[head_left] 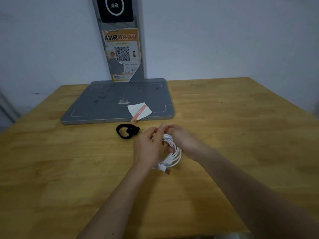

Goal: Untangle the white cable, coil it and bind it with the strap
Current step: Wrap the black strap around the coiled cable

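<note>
The white cable (173, 155) is wound into a small coil held above the wooden table (69, 161) between both hands. Its USB plug (166, 170) sticks out at the coil's lower end. My left hand (148, 147) grips the coil from the left, fingers curled around the loops. My right hand (181, 138) grips the coil's top from the right, and its fingertips meet those of the left hand. The black strap (126, 131) lies curled in a loop on the table just left of and beyond my hands, untouched.
A grey stand with a flat base plate (103, 104) and an upright post (120, 49) bearing a QR-code sticker sits at the table's far side. A white paper slip (138, 109) and an orange pen (138, 113) lie on the plate's near right corner.
</note>
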